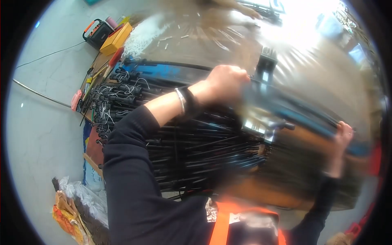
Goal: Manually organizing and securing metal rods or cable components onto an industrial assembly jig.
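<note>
An orange strap (219,224) crosses the dark-clothed chest at bottom centre. Above it, the left hand (228,83) is clenched around a long, slim black rod (179,64); the right hand (343,134), at the right of the frame, has its fingers closed on the same rod. The rod runs across the upper middle, smooth and dark, softened by motion blur. Beneath lie many similar black rods (204,143) with white cords (105,112) at their left ends. At upper left, a yellow box (117,39) sits on the desk (175,45).
</note>
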The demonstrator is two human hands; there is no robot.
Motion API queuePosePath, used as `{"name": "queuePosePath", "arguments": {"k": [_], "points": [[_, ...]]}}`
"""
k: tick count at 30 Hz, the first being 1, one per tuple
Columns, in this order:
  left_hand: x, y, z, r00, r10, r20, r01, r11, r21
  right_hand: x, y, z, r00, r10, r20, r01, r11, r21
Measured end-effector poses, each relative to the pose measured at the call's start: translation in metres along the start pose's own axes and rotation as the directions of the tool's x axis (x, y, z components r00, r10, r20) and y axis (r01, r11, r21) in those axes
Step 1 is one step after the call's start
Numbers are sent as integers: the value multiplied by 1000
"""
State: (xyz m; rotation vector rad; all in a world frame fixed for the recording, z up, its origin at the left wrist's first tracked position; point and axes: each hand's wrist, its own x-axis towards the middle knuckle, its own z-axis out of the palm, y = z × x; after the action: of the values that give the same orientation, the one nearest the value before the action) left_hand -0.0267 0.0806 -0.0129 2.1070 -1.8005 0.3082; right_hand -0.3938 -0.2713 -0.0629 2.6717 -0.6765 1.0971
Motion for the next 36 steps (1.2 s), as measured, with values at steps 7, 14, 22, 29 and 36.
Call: {"name": "queuePosePath", "arguments": {"k": [7,14,22,29,36], "points": [[-2,-6,10,995,14,-97,-18,999,-49,-8,-10,-9,1000,27,5,-27,1000,10],[8,-15,10,983,-125,133,141,983,-117,-6,-152,-35,979,-201,31,192,962,197],[14,-7,22,998,-65,-3,65,998,-20,-24,-170,-23,975,-210,72,176,929,326],[7,1,21,988,-132,83,133,991,-9,-19,-199,-8,977,-125,171,-6,791,611],[12,-21,39,981,136,-136,-116,982,151,-13,-187,24,981,-87,175,-90,594,799]]}}
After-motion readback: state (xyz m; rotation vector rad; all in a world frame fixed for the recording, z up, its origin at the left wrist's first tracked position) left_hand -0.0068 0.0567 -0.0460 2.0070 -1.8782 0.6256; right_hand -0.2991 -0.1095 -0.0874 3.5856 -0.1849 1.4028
